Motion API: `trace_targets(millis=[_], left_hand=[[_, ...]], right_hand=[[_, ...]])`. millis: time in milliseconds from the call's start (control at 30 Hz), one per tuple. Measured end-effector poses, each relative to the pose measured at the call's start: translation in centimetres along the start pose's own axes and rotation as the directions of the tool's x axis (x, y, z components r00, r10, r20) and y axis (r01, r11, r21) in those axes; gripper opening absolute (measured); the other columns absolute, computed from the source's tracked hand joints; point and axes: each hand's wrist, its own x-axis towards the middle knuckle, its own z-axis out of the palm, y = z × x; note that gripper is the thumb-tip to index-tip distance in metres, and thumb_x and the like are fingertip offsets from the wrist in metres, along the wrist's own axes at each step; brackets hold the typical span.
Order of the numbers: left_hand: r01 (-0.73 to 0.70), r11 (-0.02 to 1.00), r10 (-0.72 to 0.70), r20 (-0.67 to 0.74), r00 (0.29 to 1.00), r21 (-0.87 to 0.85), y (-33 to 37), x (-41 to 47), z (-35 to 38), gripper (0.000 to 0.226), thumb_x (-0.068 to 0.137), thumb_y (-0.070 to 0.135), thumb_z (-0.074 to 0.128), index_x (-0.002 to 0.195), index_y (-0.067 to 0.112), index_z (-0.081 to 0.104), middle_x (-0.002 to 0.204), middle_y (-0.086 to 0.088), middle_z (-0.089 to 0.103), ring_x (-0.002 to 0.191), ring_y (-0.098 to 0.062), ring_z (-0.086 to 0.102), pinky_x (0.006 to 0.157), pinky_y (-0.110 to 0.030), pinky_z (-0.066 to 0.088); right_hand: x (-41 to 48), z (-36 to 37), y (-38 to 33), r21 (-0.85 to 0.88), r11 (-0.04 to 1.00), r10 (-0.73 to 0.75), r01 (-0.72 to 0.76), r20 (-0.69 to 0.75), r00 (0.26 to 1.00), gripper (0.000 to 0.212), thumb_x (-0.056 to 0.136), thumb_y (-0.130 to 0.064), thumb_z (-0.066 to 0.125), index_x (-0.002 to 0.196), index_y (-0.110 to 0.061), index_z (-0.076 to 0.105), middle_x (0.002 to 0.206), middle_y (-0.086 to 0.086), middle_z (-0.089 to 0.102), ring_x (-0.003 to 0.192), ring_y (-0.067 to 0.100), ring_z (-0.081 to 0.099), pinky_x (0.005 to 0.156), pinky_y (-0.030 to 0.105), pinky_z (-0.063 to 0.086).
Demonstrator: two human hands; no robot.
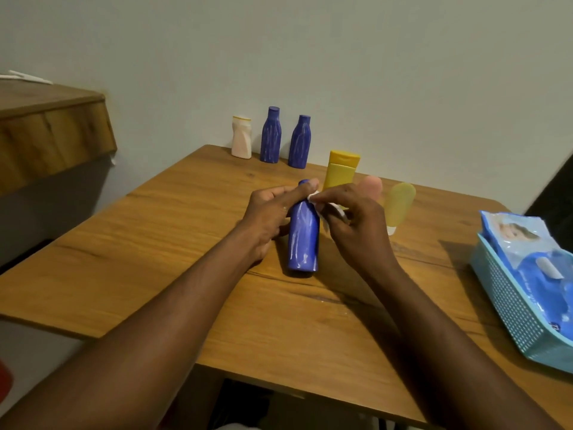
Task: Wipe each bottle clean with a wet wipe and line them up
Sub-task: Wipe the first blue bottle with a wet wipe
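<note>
A blue bottle stands on the wooden table, streaked with white. My left hand grips its neck and upper body from the left. My right hand pinches a crumpled white wet wipe against the bottle's shoulder. Along the wall at the back stand a cream bottle and two blue bottles in a row. A yellow tube, a pink bottle and a pale yellow bottle sit just behind my right hand.
A turquoise basket at the table's right edge holds a blue pack of wet wipes. A wooden shelf juts out at the left. A dark object stands at the far right.
</note>
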Motion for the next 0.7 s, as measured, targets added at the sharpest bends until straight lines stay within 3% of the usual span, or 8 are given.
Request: trace_targets(millis=[100, 233, 333, 433, 567, 700], left_hand=[[-0.002, 1.000, 0.002, -0.007, 1.000, -0.021, 0.2, -0.1, -0.3, 0.042, 0.085, 0.047, 0.083, 0.107, 0.011, 0.078, 0.096, -0.002, 0.079, 0.094, -0.021, 0.073, 0.088, -0.037, 0.059], [-0.009, 0.998, 0.004, -0.073, 0.997, -0.065, 0.4, 0.0, -0.8, 0.031, 0.084, 0.044, 0.085, 0.095, 0.017, 0.076, 0.079, 0.003, 0.077, 0.068, -0.009, 0.072, 0.070, -0.026, 0.061], [-0.016, 0.998, 0.010, -0.102, 0.995, -0.059, 0.4, 0.1, -1.1, 0.033, 0.083, 0.045, 0.085, 0.098, 0.017, 0.075, 0.081, 0.004, 0.077, 0.070, -0.011, 0.072, 0.073, -0.028, 0.062], [-0.015, 0.997, 0.008, -0.090, 0.996, -0.072, 0.4, -0.1, -1.0, 0.034, 0.082, 0.044, 0.087, 0.099, 0.016, 0.076, 0.082, 0.002, 0.077, 0.073, -0.014, 0.072, 0.078, -0.033, 0.062], [-0.024, 1.000, 0.023, -0.027, 0.999, -0.019, 0.2, -0.2, -0.7, 0.046, 0.084, 0.044, 0.085, 0.109, 0.008, 0.076, 0.087, 0.000, 0.076, 0.077, -0.015, 0.071, 0.076, -0.031, 0.059], [-0.012, 1.000, 0.011, 0.034, 0.999, 0.021, 0.0, -0.5, 0.0, 0.035, 0.086, 0.046, 0.082, 0.102, 0.015, 0.075, 0.091, 0.000, 0.075, 0.085, -0.016, 0.069, 0.079, -0.031, 0.055]], right_hand=[[-0.8, -0.3, -0.4, 0.013, 0.999, -0.052, 0.051, 0.086, 0.995, 0.025, 0.091, 0.003, 0.065, 0.107, -0.013, 0.076, 0.108, 0.000, 0.068, 0.104, 0.010, 0.063, 0.084, 0.021, 0.051], [-2.3, -0.6, -1.2, 0.026, 1.000, -0.003, -0.008, 0.410, 0.912, 0.030, 0.085, 0.002, 0.071, 0.096, -0.024, 0.081, 0.100, -0.012, 0.067, 0.098, 0.006, 0.064, 0.077, 0.016, 0.051], [-2.4, -0.5, -1.4, 0.016, 0.999, 0.025, -0.037, 0.490, 0.871, 0.027, 0.085, -0.003, 0.073, 0.094, -0.027, 0.081, 0.099, -0.015, 0.068, 0.096, 0.007, 0.066, 0.073, 0.017, 0.050], [-2.1, -0.5, -1.5, 0.043, 0.999, -0.002, -0.016, 0.392, 0.920, 0.025, 0.086, -0.001, 0.072, 0.096, -0.022, 0.080, 0.100, -0.013, 0.069, 0.098, 0.006, 0.065, 0.076, 0.017, 0.053], [-1.3, -0.3, -0.8, -0.015, 0.999, -0.047, 0.049, 0.133, 0.990, 0.022, 0.090, 0.000, 0.069, 0.104, -0.014, 0.076, 0.103, -0.004, 0.069, 0.098, 0.005, 0.064, 0.078, 0.011, 0.048], [-0.4, -0.4, -0.3, -0.029, 0.999, 0.035, -0.036, -0.018, 0.999, 0.017, 0.094, -0.015, 0.070, 0.111, -0.018, 0.073, 0.105, -0.006, 0.070, 0.099, 0.006, 0.065, 0.076, 0.007, 0.048]])
